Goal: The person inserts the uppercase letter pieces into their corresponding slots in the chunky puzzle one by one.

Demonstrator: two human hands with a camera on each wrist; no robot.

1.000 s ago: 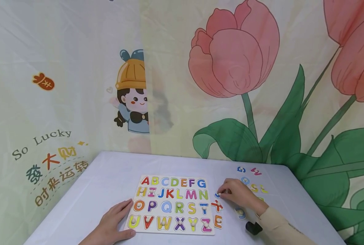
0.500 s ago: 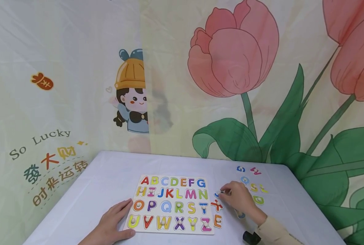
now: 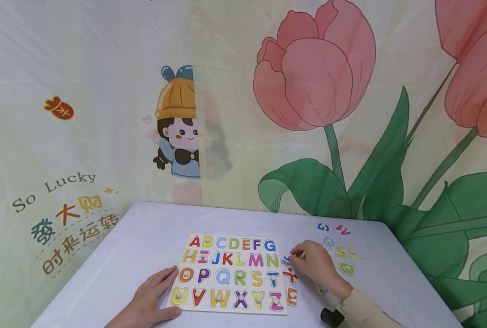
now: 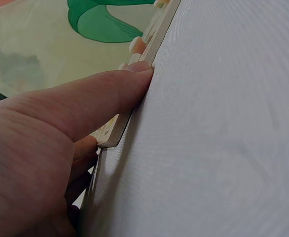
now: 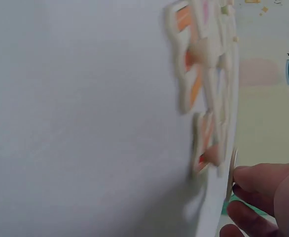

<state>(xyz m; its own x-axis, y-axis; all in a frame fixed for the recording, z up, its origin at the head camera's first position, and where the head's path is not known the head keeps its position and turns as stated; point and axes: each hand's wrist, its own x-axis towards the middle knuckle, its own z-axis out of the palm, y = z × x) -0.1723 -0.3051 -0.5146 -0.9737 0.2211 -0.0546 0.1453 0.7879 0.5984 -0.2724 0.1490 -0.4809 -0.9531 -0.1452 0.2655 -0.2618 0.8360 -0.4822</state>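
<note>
Long beige slv (image 3: 370,311) on R side, sm blk unit (image 3: 331,317) beside it, L hand (image 3: 154,294) bare, R hand (image 3: 319,264) bare

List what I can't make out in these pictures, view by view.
Head: the full shape of the blue piece, partly covered by the right hand.
Head: the low piece, partly behind that hand's wrist.
Left wrist: letters on the board, edge-on and partly behind the left hand.
Right wrist: the orange piece's letter, blurred.

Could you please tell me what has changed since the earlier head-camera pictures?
The right hand has shifted slightly left, bringing the pinched blue letter piece a little closer to the alphabet board. Nothing was visibly let go. The left hand and the board stayed put.
</note>
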